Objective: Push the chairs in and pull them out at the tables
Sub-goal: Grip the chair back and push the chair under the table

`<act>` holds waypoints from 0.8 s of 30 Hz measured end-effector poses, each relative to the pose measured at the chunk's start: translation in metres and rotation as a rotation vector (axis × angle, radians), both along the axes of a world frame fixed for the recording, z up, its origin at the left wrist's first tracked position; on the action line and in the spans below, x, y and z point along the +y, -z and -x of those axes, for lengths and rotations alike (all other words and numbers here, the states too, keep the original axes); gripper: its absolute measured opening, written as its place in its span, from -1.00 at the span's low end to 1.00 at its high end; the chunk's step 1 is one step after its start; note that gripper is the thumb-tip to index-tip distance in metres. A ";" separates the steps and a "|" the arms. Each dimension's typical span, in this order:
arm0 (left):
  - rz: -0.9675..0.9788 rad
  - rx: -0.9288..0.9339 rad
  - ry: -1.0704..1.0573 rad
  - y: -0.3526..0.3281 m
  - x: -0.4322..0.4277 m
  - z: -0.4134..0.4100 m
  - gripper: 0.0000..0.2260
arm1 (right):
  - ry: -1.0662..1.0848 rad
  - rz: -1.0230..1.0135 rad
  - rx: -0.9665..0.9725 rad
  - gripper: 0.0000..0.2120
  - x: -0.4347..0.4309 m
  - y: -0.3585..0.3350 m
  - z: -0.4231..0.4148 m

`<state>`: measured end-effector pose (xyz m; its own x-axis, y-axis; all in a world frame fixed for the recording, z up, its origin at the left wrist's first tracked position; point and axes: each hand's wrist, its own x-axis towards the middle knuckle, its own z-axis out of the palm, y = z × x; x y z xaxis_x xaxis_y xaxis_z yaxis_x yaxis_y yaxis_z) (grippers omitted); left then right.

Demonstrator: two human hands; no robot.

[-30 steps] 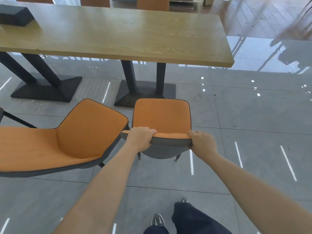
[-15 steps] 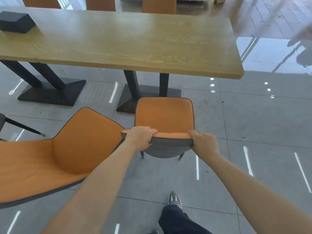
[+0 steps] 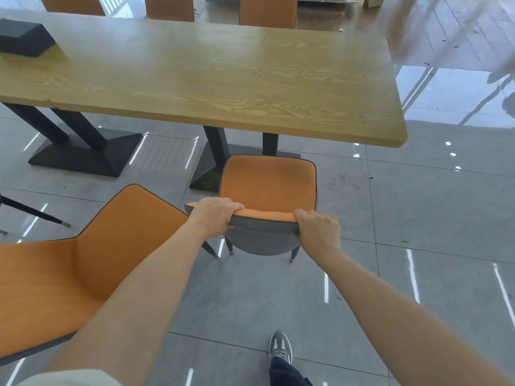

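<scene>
Since a second ago, the orange chair (image 3: 269, 185) has slid closer to the table (image 3: 223, 79). Its seat front now sits just short of the table's near edge, over the dark foot of the table leg (image 3: 214, 151), and the person has stepped in behind it. The chair faces the table squarely, with its seat not yet under the top.

The left hand (image 3: 213, 215) grips the left end of the chair's backrest, with the fingers curled over the top edge. The right hand (image 3: 317, 228) holds the right end in the same way.

This looks like the push-in step, partly done. The next move probably calls for an even push from both hands, keeping the chair straight so its front legs pass the foot of the table leg and don't catch on it.

A second orange chair (image 3: 97, 260) stands just to the left, turned at an angle and well out from the table. A grey shoe (image 3: 280, 346) rests on the tiled floor (image 3: 418, 204) behind the chair. A black box (image 3: 23, 37) lies on the table's far left, and more chair backs (image 3: 267, 11) line the far side.
</scene>
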<state>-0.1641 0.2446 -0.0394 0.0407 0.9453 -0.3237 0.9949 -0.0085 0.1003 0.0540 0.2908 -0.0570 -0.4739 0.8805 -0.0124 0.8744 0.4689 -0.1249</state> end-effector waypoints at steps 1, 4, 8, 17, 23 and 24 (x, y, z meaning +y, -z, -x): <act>-0.005 0.005 -0.004 -0.001 0.002 0.001 -0.67 | -0.009 -0.009 0.011 -0.63 0.002 0.000 0.002; -0.007 0.035 -0.025 -0.002 0.003 0.008 -0.68 | -0.051 0.030 0.008 -0.67 0.005 -0.002 0.005; -0.014 0.080 -0.082 0.000 -0.003 0.007 -0.70 | -0.074 0.142 -0.043 -0.88 0.001 -0.006 0.006; -0.096 0.152 -0.303 0.008 -0.013 -0.009 -0.55 | -0.084 0.163 -0.043 -0.72 -0.003 -0.004 0.001; -0.092 0.150 -0.348 0.003 -0.026 -0.012 -0.44 | -0.096 0.284 -0.077 -0.63 -0.001 -0.018 0.002; -0.072 0.152 -0.344 0.001 -0.029 -0.010 -0.43 | -0.097 0.308 -0.082 -0.61 -0.002 -0.021 0.003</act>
